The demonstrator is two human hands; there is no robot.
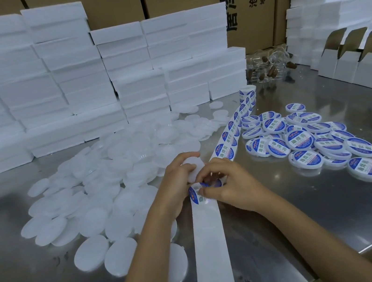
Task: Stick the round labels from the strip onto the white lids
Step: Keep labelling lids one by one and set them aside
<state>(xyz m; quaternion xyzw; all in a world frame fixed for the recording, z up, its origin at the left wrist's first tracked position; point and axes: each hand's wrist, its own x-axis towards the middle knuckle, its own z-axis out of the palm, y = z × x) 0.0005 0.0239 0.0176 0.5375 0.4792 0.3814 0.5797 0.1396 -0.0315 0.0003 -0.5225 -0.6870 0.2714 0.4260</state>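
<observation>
Left hand [175, 187] fingers gripping white lid [193, 170], right hand [230, 186] fingers pinching label [206, 185] on strip [209, 235]

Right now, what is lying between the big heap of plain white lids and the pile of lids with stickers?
In the head view, the label strip runs between the plain lids and the labelled lids.

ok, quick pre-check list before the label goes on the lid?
1. Lid held in left hand: ok.
2. Right hand pinching the label: ok.
3. Label fully off the strip: cannot tell, fingers cover it.
4. Label centred over lid: not ok, it sits below the lid.
5. More labels on strip toward the roll: ok.
6. Room on done pile: ok.
</observation>
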